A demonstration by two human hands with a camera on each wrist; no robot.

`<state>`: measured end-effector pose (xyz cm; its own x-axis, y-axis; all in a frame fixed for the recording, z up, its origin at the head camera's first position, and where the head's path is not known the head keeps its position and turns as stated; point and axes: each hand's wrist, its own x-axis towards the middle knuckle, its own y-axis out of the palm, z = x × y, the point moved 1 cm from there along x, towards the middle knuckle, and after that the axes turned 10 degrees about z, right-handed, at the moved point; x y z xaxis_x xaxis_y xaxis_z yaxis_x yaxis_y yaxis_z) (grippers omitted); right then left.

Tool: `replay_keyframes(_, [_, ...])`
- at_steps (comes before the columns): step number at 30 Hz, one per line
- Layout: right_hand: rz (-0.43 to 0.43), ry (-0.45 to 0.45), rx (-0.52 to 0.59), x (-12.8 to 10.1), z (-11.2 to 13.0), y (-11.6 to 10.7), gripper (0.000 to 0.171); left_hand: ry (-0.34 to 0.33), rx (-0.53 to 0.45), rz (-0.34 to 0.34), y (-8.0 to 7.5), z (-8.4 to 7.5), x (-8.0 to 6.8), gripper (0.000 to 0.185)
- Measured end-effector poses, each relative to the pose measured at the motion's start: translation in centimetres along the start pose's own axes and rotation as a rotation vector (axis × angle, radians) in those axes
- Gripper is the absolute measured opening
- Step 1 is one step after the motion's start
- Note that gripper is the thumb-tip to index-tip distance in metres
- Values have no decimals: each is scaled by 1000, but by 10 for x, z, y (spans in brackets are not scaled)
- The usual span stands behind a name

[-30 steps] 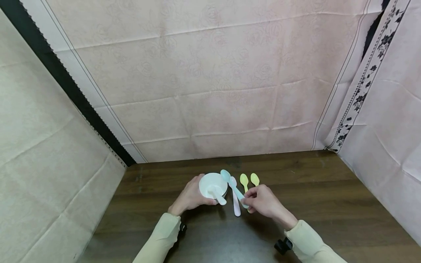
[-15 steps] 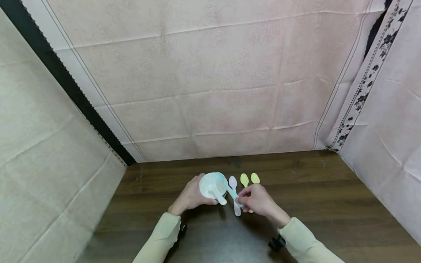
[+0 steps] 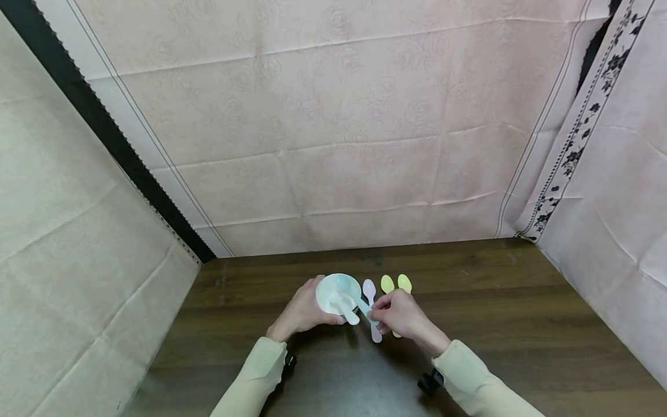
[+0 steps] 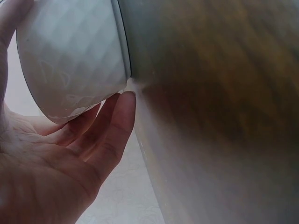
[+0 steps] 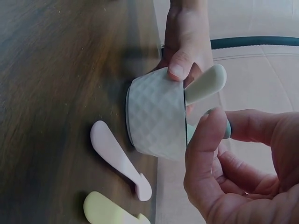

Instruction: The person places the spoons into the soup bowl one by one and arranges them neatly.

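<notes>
Right hand (image 3: pixel 401 315) fingers (image 5: pixel 205 140) are pinching the handle of a blue spoon (image 3: pixel 359 302), its scoop end sitting inside the white bowl (image 3: pixel 337 292). Left hand (image 3: pixel 301 313) fingers (image 4: pixel 110 126) are curling around the bowl's outer wall, thumb (image 5: pixel 180 65) over the rim, holding it on the bench (image 3: pixel 510 324). 1 white spoon (image 3: pixel 344 310) is leaning in the bowl, handle sticking out over the rim toward the person. 1 pink spoon (image 3: pixel 372 313) is lying flat on the bench just beside the bowl, on its right. 2 yellow spoons (image 3: pixel 396 284) are lying side by side right of the pink one, handles partly hidden under the right hand. Cream sleeves (image 3: pixel 260 370) are covering both forearms.
</notes>
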<state>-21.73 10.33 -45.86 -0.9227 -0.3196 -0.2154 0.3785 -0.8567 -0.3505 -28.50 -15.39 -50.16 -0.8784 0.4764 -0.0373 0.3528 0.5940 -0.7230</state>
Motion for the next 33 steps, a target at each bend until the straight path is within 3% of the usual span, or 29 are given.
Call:
replay_keyframes(12, [-5, -20, 22, 7, -1, 7, 6, 18, 11, -15, 0, -1, 2, 100])
replay_keyframes(26, [-61, 47, 34, 13, 6, 18, 4, 28, 9, -13, 0, -1, 2, 101])
replay_keyframes(33, [-37, 61, 54, 15, 8, 21, 5, 30, 26, -16, 1, 0, 3, 101])
